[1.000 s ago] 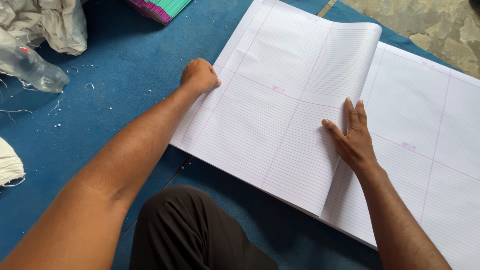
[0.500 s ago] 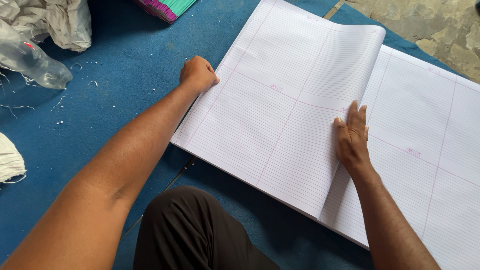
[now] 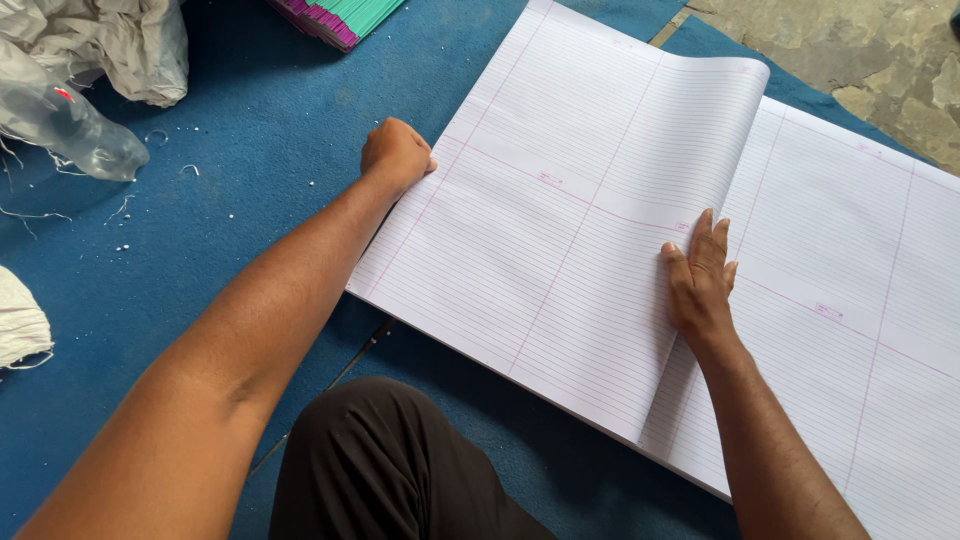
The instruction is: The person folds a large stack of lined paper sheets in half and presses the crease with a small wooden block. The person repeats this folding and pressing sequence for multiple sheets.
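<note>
Blue mat (image 3: 200, 230), ruled sheet stack (image 3: 560, 250), left hand (image 3: 397, 153) fisted at its left edge, right hand (image 3: 700, 280) flat on folded sheet

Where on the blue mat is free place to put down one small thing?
The blue mat is bare between the left hand, the clear plastic bottle and the coloured stack, with only small white scraps. Under the right hand, the ruled sheets fill the right side.
</note>
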